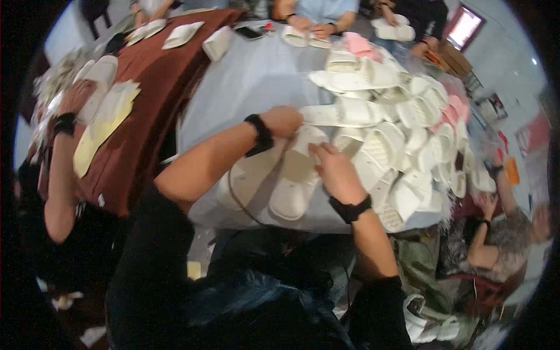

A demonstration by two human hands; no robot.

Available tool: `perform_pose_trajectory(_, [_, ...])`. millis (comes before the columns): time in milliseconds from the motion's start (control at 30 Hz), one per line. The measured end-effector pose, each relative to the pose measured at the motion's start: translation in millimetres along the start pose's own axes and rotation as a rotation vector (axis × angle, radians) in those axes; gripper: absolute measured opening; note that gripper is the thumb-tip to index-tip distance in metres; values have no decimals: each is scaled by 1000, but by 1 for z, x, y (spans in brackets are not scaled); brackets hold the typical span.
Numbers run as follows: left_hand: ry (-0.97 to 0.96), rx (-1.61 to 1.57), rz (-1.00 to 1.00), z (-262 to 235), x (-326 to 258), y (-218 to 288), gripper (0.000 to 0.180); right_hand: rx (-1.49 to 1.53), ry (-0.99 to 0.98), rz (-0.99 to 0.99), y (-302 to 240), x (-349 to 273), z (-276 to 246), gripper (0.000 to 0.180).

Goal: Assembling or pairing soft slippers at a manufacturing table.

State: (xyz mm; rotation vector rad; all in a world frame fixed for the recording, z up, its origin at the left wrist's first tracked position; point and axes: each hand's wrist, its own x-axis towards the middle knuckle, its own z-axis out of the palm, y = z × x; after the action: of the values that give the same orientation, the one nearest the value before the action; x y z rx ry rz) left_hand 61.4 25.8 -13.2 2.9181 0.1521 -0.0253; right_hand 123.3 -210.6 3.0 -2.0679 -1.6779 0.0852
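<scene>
A white slipper [290,195] lies on the grey-covered table in front of me, its sole end toward my body. My right hand [340,178] grips its right side with bent fingers. At the far end of this slipper my left hand [282,121] is closed, its fingertips turned away, so what they hold is hidden. A second white slipper [239,182] rests just left of the first, partly under my left forearm. Across it a thin dark cord [236,198] curves toward the table's near edge. Another white slipper [326,115] lies just beyond my left hand.
A heap of white slippers [417,151], with a few pink ones [454,114], covers the table's right side. A phone [249,33] lies at the back. On the left, a brown-covered table [146,87] bears slippers and a yellow sheet [99,143]. Co-workers' hands [76,96] work around both tables.
</scene>
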Motion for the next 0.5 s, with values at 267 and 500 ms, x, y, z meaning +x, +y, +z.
perform_pose_trajectory(267, [33,-114,46,3,12,-14,19,-122,44,-19,15,16,14,25])
perform_pose_trajectory(500, [148,-785,-244,-21,-19,-24,10,-137,20,10,6,20,15,12])
